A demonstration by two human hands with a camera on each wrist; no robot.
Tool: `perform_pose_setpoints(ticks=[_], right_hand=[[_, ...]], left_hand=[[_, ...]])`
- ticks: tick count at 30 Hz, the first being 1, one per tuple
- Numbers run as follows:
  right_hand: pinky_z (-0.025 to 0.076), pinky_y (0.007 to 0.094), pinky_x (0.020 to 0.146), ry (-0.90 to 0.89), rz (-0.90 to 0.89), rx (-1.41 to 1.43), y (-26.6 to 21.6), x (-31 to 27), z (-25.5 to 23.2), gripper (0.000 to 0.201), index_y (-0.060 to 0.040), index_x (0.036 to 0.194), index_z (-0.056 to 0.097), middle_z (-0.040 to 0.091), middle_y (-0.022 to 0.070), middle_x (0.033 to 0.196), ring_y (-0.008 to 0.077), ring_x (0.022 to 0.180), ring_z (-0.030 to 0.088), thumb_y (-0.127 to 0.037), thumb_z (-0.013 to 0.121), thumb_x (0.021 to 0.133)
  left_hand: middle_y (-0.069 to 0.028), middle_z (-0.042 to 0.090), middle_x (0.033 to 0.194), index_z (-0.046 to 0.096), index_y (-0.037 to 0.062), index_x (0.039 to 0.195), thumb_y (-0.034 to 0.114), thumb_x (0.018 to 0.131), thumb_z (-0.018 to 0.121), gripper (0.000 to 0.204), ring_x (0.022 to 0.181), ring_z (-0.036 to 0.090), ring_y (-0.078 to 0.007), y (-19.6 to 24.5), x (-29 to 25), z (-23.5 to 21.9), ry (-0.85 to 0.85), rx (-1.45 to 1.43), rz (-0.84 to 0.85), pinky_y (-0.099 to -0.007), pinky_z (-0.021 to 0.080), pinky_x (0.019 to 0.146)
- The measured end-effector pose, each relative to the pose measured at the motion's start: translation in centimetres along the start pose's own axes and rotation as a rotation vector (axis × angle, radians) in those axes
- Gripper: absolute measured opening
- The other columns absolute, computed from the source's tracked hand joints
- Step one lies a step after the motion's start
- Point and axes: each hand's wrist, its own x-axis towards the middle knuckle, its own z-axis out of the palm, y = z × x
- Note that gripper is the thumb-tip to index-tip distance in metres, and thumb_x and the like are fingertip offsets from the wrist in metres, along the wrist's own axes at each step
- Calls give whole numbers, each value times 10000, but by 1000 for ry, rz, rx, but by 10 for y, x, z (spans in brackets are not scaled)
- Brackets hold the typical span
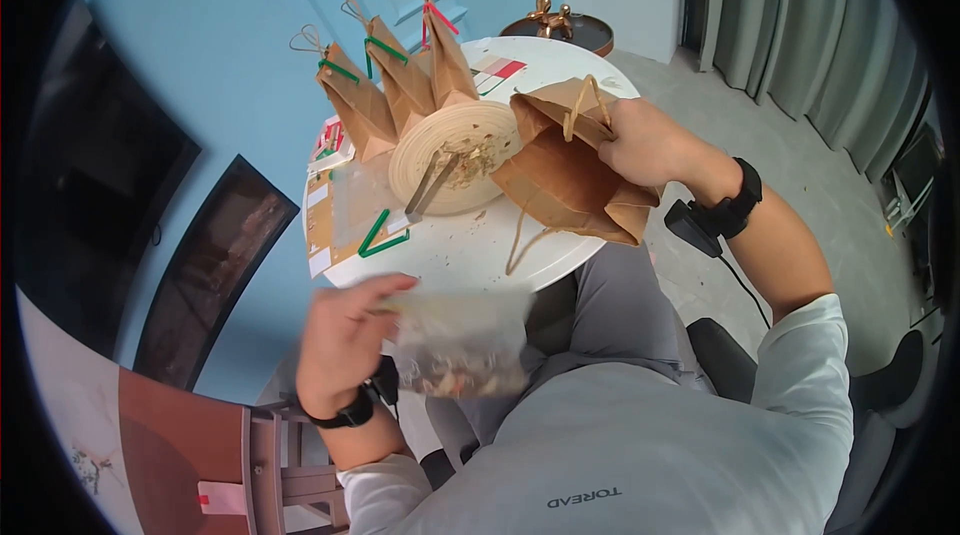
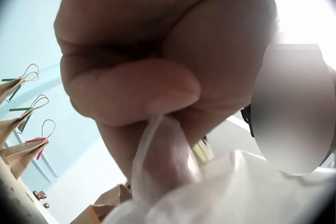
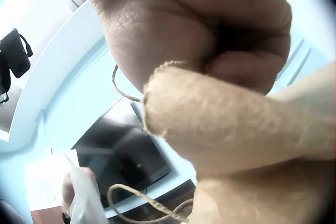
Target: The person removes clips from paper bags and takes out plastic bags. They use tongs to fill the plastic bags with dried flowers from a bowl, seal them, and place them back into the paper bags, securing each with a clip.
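My left hand point(image 1: 345, 340) pinches the top edge of a translucent plastic bag point(image 1: 465, 335), which hangs over my lap in front of the table. Brownish bits lie in the bottom of it. In the left wrist view, thumb and fingers close on the gathered film of the bag point(image 2: 163, 155). At the table's right side my right hand point(image 1: 650, 140) grips the rim of a brown paper bag point(image 1: 570, 175). Its mouth gapes towards me, with twisted cord handles sticking out. The right wrist view shows the paper point(image 3: 226, 124) bent under the curled fingers.
A woven round plate point(image 1: 408, 160) on the white table point(image 1: 450, 260) bears dry crumbs and metal tongs point(image 1: 430, 185). Behind it stand three folded paper bags point(image 1: 357, 110) with green and pink clips. A loose green clip point(image 1: 375, 232) lies near the front edge.
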Motion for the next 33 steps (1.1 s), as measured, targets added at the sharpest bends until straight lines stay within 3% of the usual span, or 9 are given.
perform_pose_setpoints(ticks=[3,6,9,11,15,20,24,30,33], right_hand=[[560,482,889,-19,-19,109,9,6,17,305,122,1049,711,728,327,981,431,968,730,-118,618,886],[561,479,879,-54,-31,116,7,10,27,310,122,1040,710,730,319,973,425,957,731,-138,632,892],[560,479,875,-26,-59,149,8,15,38,317,126,1034,708,728,322,979,427,962,730,-148,641,890],[559,477,867,54,-127,203,20,24,53,329,138,1029,704,730,322,986,423,970,732,-153,643,889],[556,464,851,53,-15,395,4,13,34,342,151,1034,699,737,314,1001,411,978,740,-152,636,889],[556,469,852,25,122,327,7,14,26,336,133,1041,704,740,309,1004,412,973,743,-161,628,897],[553,497,876,25,-60,179,7,12,48,337,144,1038,697,723,339,1004,451,980,727,-152,617,897],[555,507,889,-6,-43,110,-20,2,53,351,157,1029,690,703,366,959,485,962,713,-154,629,879],[563,481,760,16,-25,180,-19,3,43,309,146,970,696,709,326,846,433,825,731,-139,633,870]], left_hand=[[-113,764,988,665,-54,1256,23,964,619,306,836,756,-212,-16,6,-23,211,-760,114,-336,610,702],[-127,734,1143,618,-67,1296,118,1055,576,307,901,762,-253,18,44,-11,491,-879,357,-352,628,665],[-145,700,1255,557,-22,1372,138,1074,582,339,979,759,-262,37,78,9,557,-1157,329,-375,658,679],[-149,690,1294,518,25,1411,163,1099,554,342,1015,759,-283,15,93,26,361,-1214,339,-418,685,747],[-120,701,1228,520,51,1380,174,1117,525,290,1044,756,-303,4,99,104,541,-1317,49,-446,691,784],[-122,680,1248,534,17,1350,149,1118,500,269,1065,740,-303,-34,91,140,642,-1429,-288,-468,678,833],[-143,662,1277,539,-22,1325,114,1115,488,255,1148,697,-308,-21,93,136,627,-1542,-446,-477,655,932],[-168,638,1310,527,-24,1355,92,1110,492,273,1196,659,-309,-14,129,152,593,-1958,-214,-463,608,1044],[-166,634,1317,528,-19,1352,110,1102,520,282,1182,661,-304,-10,128,164,445,-1858,-271,-473,599,1042]])
